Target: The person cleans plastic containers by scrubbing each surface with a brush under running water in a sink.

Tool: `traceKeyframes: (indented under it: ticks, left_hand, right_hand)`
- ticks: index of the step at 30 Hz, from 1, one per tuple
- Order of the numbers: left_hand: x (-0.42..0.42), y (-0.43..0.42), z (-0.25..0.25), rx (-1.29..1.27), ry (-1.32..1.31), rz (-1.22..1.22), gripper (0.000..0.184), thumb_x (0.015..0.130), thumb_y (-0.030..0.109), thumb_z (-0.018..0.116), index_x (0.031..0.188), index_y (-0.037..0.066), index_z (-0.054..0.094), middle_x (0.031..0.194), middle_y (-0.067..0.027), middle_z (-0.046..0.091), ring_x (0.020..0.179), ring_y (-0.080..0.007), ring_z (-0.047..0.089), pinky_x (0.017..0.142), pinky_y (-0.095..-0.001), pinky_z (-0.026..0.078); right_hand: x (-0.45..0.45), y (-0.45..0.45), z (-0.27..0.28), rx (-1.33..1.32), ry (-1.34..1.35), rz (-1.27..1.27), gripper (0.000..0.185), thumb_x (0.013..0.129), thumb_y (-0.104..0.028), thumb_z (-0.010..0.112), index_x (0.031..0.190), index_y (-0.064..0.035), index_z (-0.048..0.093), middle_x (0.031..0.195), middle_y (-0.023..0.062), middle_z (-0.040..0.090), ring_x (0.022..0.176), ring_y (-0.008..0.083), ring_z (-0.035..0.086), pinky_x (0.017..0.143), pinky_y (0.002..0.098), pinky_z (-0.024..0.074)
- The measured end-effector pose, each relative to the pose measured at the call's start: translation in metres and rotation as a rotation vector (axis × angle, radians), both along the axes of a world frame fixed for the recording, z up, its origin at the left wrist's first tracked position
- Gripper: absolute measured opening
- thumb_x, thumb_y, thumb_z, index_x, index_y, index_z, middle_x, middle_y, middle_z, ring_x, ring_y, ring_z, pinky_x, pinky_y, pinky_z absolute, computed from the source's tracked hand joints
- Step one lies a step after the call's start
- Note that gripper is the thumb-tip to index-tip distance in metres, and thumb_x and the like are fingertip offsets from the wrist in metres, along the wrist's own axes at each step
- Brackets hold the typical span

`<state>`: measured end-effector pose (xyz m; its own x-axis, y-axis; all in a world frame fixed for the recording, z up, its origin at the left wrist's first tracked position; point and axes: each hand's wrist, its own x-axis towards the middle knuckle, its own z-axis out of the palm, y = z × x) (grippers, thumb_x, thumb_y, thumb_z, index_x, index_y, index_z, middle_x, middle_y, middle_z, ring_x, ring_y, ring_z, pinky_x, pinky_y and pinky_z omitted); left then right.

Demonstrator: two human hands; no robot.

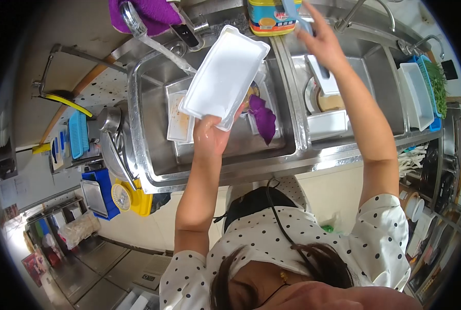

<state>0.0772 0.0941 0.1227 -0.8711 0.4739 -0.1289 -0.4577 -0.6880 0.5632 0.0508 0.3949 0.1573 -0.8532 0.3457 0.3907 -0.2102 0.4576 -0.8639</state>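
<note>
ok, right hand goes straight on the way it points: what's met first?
Likely the light-blue strip, then perhaps the yellow-and-blue tub; depth between right hand and strip is unclear.

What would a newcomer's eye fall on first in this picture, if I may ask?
Probably the large white container, held up in the left hand over the left sink. Next might come the vivid purple cloth lying in that same sink, then the bright yellow and blue tub at the back of the sinks, near the right hand.
</note>
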Motion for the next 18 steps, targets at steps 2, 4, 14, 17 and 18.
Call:
traceKeyframes:
  ticks: [2,4,14,17,18]
  left_hand:
    - [-0.01,0.021,0.009,0.094,-0.08,-0.017,0.071,0.065,-0.005,0.039,0.135,0.0,0.028,0.131,-0.0198,0.041,0.12,-0.0415,0.043,0.1,-0.0572,0.038]
    - [-0.022,0.043,0.021,0.159,-0.13,-0.017,0.068,0.066,-0.004,0.039,0.133,-0.002,0.029,0.13,-0.0205,0.041,0.121,-0.0424,0.041,0.101,-0.0587,0.037]
    - [-0.042,0.092,0.061,0.186,-0.182,-0.026,0.067,0.064,-0.006,0.039,0.13,-0.003,0.032,0.132,-0.0229,0.039,0.125,-0.0452,0.035,0.103,-0.0639,0.03]
    - [-0.051,0.091,0.052,0.167,-0.141,-0.059,0.066,0.067,-0.004,0.039,0.132,-0.002,0.03,0.13,-0.0225,0.039,0.122,-0.0447,0.039,0.101,-0.0627,0.034]
    - [-0.052,0.089,0.05,0.162,-0.146,-0.066,0.065,0.068,-0.004,0.039,0.132,-0.001,0.029,0.13,-0.0221,0.039,0.122,-0.0441,0.04,0.101,-0.0622,0.035]
  right_hand:
    - [-0.015,0.02,0.045,0.426,0.008,-0.136,0.054,0.08,-0.013,0.06,0.132,-0.0139,0.046,0.115,0.0265,0.056,0.107,0.0276,0.059,0.089,0.0371,0.0467]
    - [-0.045,0.046,0.074,0.704,-0.111,-0.156,0.05,0.082,-0.014,0.055,0.132,-0.0154,0.046,0.109,0.0237,0.06,0.1,0.0331,0.059,0.085,0.0386,0.0476]
    - [-0.165,0.033,0.124,0.856,-0.314,0.049,0.032,0.093,-0.032,0.047,0.123,-0.0238,0.056,0.107,0.0106,0.064,0.095,0.0291,0.061,0.084,0.037,0.0469]
    - [-0.177,0.021,0.124,0.878,-0.369,0.039,0.032,0.094,-0.036,0.046,0.121,-0.0258,0.058,0.098,0.0083,0.067,0.091,0.0264,0.062,0.08,0.0361,0.0477]
    - [-0.178,0.018,0.123,0.85,-0.358,0.077,0.032,0.094,-0.035,0.046,0.122,-0.0244,0.058,0.095,0.0084,0.067,0.089,0.025,0.063,0.079,0.0352,0.0481]
